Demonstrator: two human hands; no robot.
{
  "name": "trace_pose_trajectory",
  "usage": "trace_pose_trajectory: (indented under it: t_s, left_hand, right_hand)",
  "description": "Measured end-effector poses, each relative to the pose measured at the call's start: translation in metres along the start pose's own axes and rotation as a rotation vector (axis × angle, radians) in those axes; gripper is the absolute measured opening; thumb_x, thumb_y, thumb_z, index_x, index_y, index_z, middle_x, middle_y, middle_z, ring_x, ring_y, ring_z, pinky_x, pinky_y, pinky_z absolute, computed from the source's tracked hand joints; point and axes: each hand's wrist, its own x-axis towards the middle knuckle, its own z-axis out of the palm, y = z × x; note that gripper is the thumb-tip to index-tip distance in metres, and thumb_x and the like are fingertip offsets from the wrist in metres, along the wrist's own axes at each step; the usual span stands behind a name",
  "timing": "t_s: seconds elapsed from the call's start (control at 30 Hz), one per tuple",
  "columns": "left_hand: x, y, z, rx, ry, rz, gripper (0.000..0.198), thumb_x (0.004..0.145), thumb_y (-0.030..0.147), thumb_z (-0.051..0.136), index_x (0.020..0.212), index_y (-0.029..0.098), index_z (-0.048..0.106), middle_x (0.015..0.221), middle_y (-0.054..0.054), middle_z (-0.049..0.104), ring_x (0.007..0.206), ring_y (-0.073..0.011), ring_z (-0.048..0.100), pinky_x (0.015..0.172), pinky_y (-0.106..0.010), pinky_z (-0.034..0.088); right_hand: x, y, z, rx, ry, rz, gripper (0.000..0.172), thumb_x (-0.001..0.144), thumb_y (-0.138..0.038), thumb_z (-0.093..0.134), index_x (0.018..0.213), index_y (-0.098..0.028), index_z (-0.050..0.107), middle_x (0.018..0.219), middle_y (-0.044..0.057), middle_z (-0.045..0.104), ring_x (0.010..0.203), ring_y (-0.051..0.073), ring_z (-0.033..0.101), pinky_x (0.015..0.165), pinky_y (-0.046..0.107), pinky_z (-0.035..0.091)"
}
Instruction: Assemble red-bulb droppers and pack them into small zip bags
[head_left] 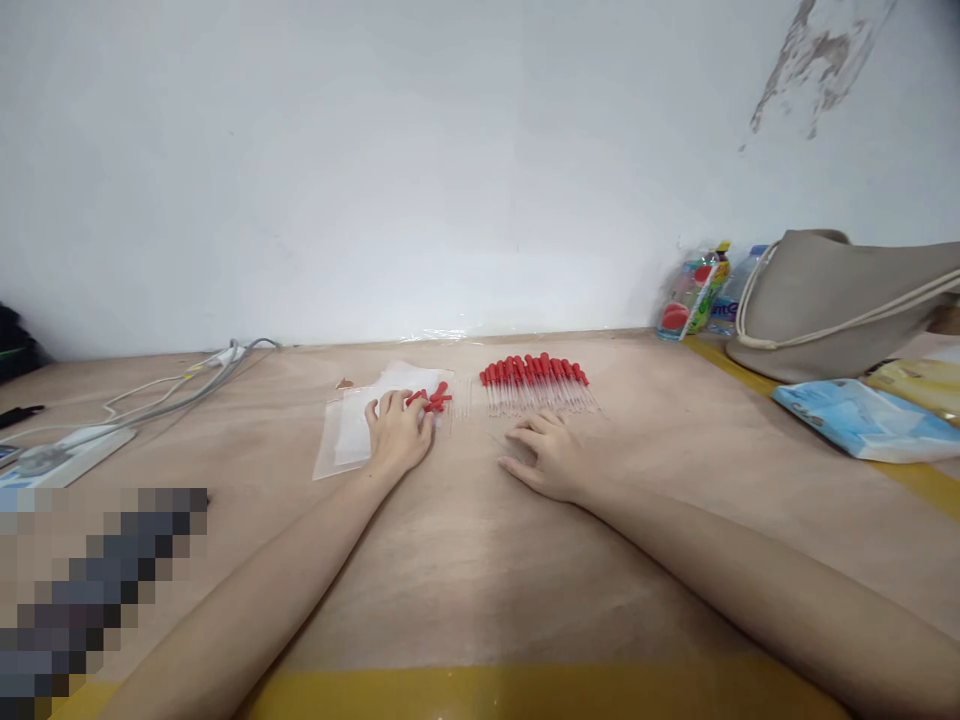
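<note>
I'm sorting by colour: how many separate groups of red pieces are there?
2: a small red pile beside the left hand, and a row of red-topped tubes beyond the right hand. More may hide under the left hand.

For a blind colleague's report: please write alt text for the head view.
A person's bare left hand is over translucent white plastic sheets, beside loose red bulbs; the bare right hand is near a row of thin clear tubes with red bulbs, on a pale brown tabletop.
</note>
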Motion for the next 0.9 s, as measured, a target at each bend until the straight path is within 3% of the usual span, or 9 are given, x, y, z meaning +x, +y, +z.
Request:
trace_pose_trajectory:
  t_s: [0.2, 0.37, 0.63, 0.8, 0.9]
  left_hand:
    - [0.006, -0.004, 0.003, -0.015, -0.003, -0.010, 0.015, 0.078, 0.028, 0.050, 0.083, 0.020, 0.061, 0.103, -0.010, 0.059, 0.103, -0.0279, 0.045, 0.090, -0.047, 0.024]
    - [0.007, -0.004, 0.002, -0.046, -0.063, 0.041, 0.009, 0.079, 0.021, 0.047, 0.079, 0.021, 0.056, 0.085, -0.003, 0.066, 0.089, -0.0247, 0.054, 0.094, -0.050, 0.017]
    - [0.001, 0.000, -0.006, -0.020, -0.026, 0.088, 0.023, 0.079, 0.017, 0.044, 0.100, 0.021, 0.053, 0.092, -0.006, 0.064, 0.091, -0.0250, 0.055, 0.096, -0.048, 0.018]
    - [-0.015, 0.015, -0.019, -0.106, -0.038, 0.174, 0.025, 0.080, 0.018, 0.042, 0.100, 0.021, 0.057, 0.093, -0.007, 0.060, 0.092, -0.0224, 0.054, 0.096, -0.045, 0.021]
    - [-0.025, 0.030, -0.026, -0.243, -0.107, 0.260, 0.024, 0.080, 0.020, 0.043, 0.096, 0.021, 0.061, 0.086, -0.005, 0.060, 0.087, -0.0200, 0.054, 0.093, -0.042, 0.027]
  right_hand:
    - [0.004, 0.004, 0.006, -0.001, -0.034, 0.003, 0.019, 0.081, -0.031, 0.053, 0.075, -0.020, 0.068, 0.077, 0.004, 0.060, 0.080, 0.017, 0.048, 0.076, 0.034, 0.035]
    - [-0.001, 0.006, 0.007, 0.025, -0.004, -0.035, 0.016, 0.081, -0.023, 0.052, 0.073, -0.019, 0.066, 0.075, 0.004, 0.060, 0.079, 0.017, 0.049, 0.074, 0.033, 0.037]
    - [-0.023, 0.007, -0.016, 0.126, 0.013, -0.013, 0.015, 0.085, -0.020, 0.044, 0.082, -0.019, 0.058, 0.081, 0.006, 0.058, 0.076, 0.016, 0.053, 0.069, 0.030, 0.042]
    - [-0.026, 0.013, -0.019, 0.162, 0.054, 0.099, 0.008, 0.082, -0.019, 0.046, 0.083, -0.018, 0.054, 0.076, 0.004, 0.060, 0.071, 0.016, 0.055, 0.067, 0.029, 0.043]
    - [-0.024, 0.016, -0.016, 0.158, 0.062, 0.085, 0.012, 0.083, -0.018, 0.044, 0.088, -0.018, 0.055, 0.078, 0.004, 0.062, 0.073, 0.016, 0.056, 0.069, 0.030, 0.043]
